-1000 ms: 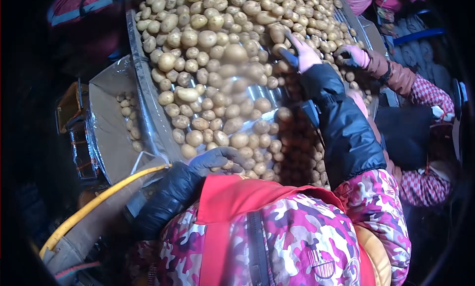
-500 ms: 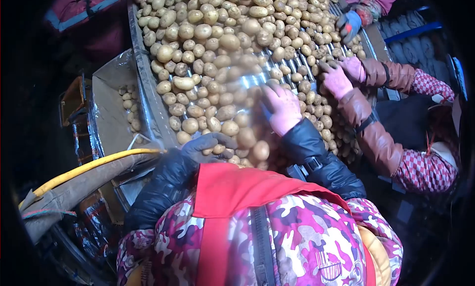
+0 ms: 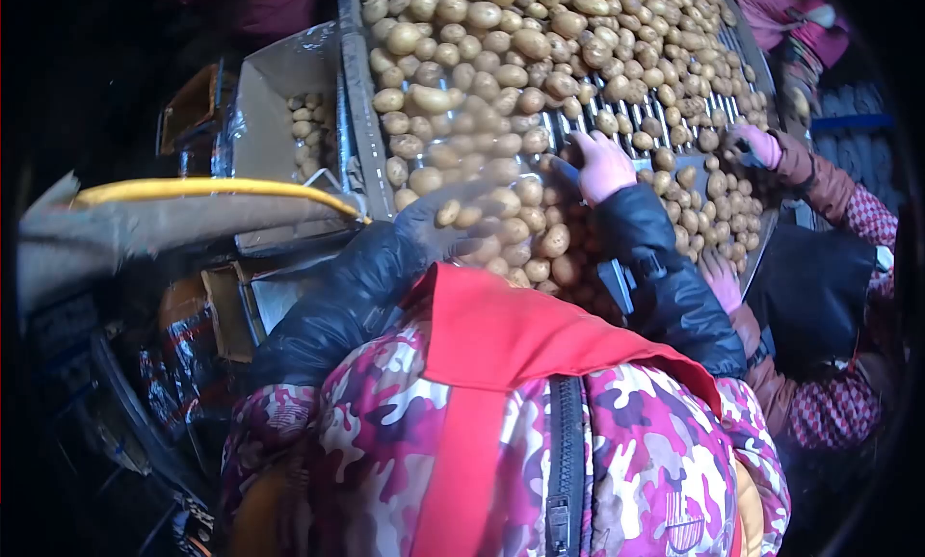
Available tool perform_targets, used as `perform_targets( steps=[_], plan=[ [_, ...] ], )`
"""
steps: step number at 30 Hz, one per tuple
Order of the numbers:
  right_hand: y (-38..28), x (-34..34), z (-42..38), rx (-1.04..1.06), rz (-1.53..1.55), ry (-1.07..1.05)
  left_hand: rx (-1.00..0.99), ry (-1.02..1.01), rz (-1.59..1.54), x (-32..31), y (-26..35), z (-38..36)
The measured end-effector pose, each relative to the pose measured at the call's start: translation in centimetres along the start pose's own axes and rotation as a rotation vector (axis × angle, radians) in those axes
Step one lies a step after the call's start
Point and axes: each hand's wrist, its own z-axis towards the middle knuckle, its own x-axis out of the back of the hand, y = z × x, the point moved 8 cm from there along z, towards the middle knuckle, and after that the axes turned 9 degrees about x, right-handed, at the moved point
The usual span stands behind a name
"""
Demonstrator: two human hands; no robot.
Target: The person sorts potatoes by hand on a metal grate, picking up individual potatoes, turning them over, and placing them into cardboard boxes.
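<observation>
Many potatoes (image 3: 540,44) cover a sloping belt of metal rollers (image 3: 617,109). My left hand (image 3: 432,220), in a grey glove, is at the lower left of the pile; it is blurred, with a couple of small potatoes against its fingers, and its grip is unclear. My right hand (image 3: 602,169), in a pink glove with dark fingertips, lies over the rollers beside the potatoes. Its fingers are bent, and what is under them is hidden.
At the right, a co-worker's gloved hands (image 3: 756,146) are at the belt's edge. Another person stands at the upper right. Left of the belt are a box (image 3: 279,75) holding several potatoes and a yellow-edged flap (image 3: 212,188).
The view has shifted, so the belt appears farther right and higher. The co-worker's two hands have moved apart, one now nearer the belt's lower right edge. Potatoes around my hands have shifted.
</observation>
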Motion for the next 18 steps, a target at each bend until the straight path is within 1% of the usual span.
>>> perform_targets(
  steps=[1, 2, 3, 4, 5, 6, 7, 8, 9, 10, 11, 12, 13, 14, 15, 16, 17, 18],
  plan=[
    [-0.8, 0.4, -0.9, -0.041, -0.036, -0.005, -0.076, -0.004, 0.093, -0.7, 0.4, -0.8],
    [-1.4, 0.5, -2.1, 0.007, -0.056, 0.108, -0.162, -0.001, 0.19, -1.8, 0.4, -2.0],
    [-1.2, -0.5, -2.9, 0.009, -0.063, 0.158, -0.25, 0.015, 0.285, -2.7, 0.1, -3.3],
    [-2.0, -0.7, -3.6, -0.005, -0.076, 0.107, -0.368, 0.219, 0.479, -2.6, 0.1, -4.7],
    [-2.4, -1.0, -4.1, 0.039, -0.059, 0.154, -0.457, 0.347, 0.758, -3.0, 0.9, -6.5],
    [-2.4, -1.4, -4.7, 0.04, -0.074, 0.169, -0.518, 0.357, 0.763, -2.5, 0.8, -8.4],
    [-2.2, -1.7, -4.9, 0.028, -0.096, 0.183, -0.508, 0.375, 0.706, -1.4, -0.2, -10.1],
    [-2.1, -2.2, -4.8, 0.066, -0.067, 0.208, -0.498, 0.393, 0.648, -0.3, -1.0, -11.7],
    [-1.6, -2.5, -4.9, 0.088, -0.046, 0.229, -0.413, 0.414, 0.524, 1.4, -2.4, -13.7],
    [-0.9, -2.3, -5.3, 0.095, -0.031, 0.249, -0.432, 0.441, 0.555, 2.3, -2.7, -15.6],
    [-0.7, -1.8, -5.3, 0.131, 0.076, 0.273, -0.441, 0.454, 0.587, 3.4, -2.8, -17.4],
    [1.9, -3.1, -4.9, 0.125, 0.183, 0.295, -0.393, 0.61, 0.525, 6.0, -4.1, -19.5],
    [4.2, -4.1, -5.0, 0.099, 0.36, 0.351, -0.345, 0.758, 0.447, 8.6, -5.4, -21.7],
    [5.4, -4.0, -5.3, -0.062, 0.728, 0.388, -0.449, 0.699, 0.335, 11.8, -5.7, -22.8],
    [6.0, -2.0, -5.4, -0.064, 0.563, 0.323, -0.354, 0.942, 0.608, 14.1, -5.5, -24.3],
    [7.5, -1.7, -5.8, -0.168, 0.685, 0.306, -0.175, 1.199, 0.916, 16.2, -5.4, -25.9],
    [8.9, -1.8, -6.6, -0.216, 0.831, 0.418, 0.033, 1.41, 1.145, 18.2, -5.4, -27.6],
    [10.5, -2.3, -7.4, -0.287, 0.908, 0.473, -0.048, 1.44, 1.221, 18.4, -5.2, -27.7]
  ],
)
